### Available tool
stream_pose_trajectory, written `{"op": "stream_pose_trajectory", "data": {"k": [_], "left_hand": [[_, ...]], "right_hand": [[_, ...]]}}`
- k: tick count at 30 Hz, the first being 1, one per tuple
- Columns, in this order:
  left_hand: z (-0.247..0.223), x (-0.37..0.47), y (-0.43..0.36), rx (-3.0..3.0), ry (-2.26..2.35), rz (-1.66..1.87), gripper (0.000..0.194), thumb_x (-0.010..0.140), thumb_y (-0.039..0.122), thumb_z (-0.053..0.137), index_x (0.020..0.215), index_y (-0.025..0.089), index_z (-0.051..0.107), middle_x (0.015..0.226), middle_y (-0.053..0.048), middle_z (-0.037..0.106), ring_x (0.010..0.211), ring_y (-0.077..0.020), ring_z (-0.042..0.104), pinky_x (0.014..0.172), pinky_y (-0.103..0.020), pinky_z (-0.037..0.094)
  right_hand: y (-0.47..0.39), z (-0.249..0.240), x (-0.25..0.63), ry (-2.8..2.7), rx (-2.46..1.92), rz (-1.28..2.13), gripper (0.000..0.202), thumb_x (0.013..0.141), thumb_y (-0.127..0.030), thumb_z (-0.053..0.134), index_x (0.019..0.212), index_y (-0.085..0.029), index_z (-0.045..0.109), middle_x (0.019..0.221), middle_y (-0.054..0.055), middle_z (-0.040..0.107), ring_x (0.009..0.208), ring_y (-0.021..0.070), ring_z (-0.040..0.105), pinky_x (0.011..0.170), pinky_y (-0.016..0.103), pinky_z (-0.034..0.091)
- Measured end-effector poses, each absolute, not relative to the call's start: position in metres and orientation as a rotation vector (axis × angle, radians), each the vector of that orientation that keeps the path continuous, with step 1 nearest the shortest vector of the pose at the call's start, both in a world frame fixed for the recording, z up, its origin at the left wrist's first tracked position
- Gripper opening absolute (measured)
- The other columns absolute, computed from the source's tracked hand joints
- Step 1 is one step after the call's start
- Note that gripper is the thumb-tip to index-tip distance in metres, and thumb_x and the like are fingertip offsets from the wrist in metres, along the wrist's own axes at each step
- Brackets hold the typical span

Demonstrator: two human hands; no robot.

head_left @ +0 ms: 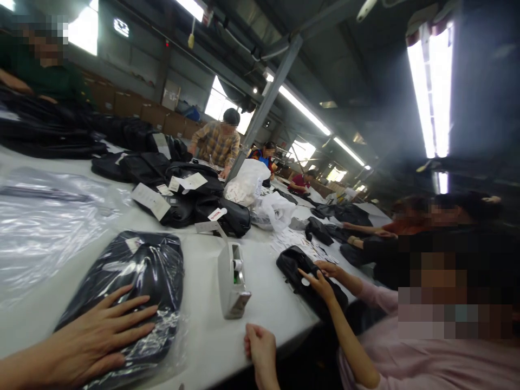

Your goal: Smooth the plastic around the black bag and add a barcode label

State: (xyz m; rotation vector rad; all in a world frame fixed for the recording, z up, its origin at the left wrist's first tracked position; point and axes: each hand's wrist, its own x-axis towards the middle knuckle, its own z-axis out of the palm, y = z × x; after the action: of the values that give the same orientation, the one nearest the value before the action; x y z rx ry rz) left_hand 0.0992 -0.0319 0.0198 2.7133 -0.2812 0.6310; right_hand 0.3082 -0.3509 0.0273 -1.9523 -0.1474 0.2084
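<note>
A black bag (156, 265) in a clear plastic sleeve lies on the white table at the near left. My left hand (108, 330) rests on it, palm down with the fingers spread. Close to the table's front edge is my right hand (260, 349), its thumb and fingers pinched together; whatever may be between them is too small to make out. Just beyond it stands a light grey tape dispenser (227, 287), apart from both hands.
Clear plastic sleeves (52, 216) cover the left side of the table (203, 330). Tagged black bags (182, 206) are heaped behind the dispenser, beside white plastic bags (247, 181). At right, a co-worker's hands (323, 281) handle another black bag (294, 262). Several people work farther off.
</note>
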Motion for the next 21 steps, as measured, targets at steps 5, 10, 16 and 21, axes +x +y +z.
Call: {"op": "stream_pose_trajectory", "data": {"k": [5,10,16,21], "left_hand": [[0.045,0.098,-0.003,3.008,-0.767,0.446,0.059,0.097,0.047,0.047,0.151,0.039,0.025,0.158,0.009,0.032,0.142,-0.0209,0.037,0.112,-0.038,-0.030],[0.042,0.098,-0.005,3.035,-0.745,0.446,0.056,0.098,0.049,0.043,0.150,0.038,0.028,0.157,0.007,0.034,0.140,-0.0231,0.039,0.115,-0.042,-0.026],[0.039,0.098,-0.002,2.964,-0.718,0.464,0.054,0.097,0.047,0.045,0.149,0.040,0.031,0.154,0.006,0.041,0.140,-0.0239,0.039,0.115,-0.043,-0.026],[0.039,0.098,0.000,2.905,-0.690,0.497,0.055,0.096,0.046,0.049,0.148,0.040,0.033,0.151,0.004,0.046,0.136,-0.0237,0.045,0.119,-0.044,-0.017]], "right_hand": [[-0.320,0.082,0.296,-0.639,-1.968,0.485,0.032,0.075,-0.046,0.069,0.068,-0.015,0.071,0.056,0.000,0.059,0.048,0.0097,0.050,0.047,0.020,0.040],[-0.237,0.159,0.284,-1.720,-1.642,1.004,0.019,0.086,-0.032,0.068,0.092,-0.016,0.077,0.083,0.004,0.072,0.075,0.0128,0.065,0.074,0.020,0.050],[-0.166,0.157,0.292,-2.284,-1.790,1.202,0.017,0.088,-0.021,0.065,0.100,-0.016,0.075,0.094,0.003,0.075,0.077,0.0106,0.064,0.068,0.015,0.045],[-0.149,0.144,0.301,-1.978,-1.713,1.452,0.018,0.088,-0.023,0.065,0.100,-0.015,0.074,0.084,-0.001,0.070,0.068,0.0076,0.057,0.063,0.015,0.042]]}}
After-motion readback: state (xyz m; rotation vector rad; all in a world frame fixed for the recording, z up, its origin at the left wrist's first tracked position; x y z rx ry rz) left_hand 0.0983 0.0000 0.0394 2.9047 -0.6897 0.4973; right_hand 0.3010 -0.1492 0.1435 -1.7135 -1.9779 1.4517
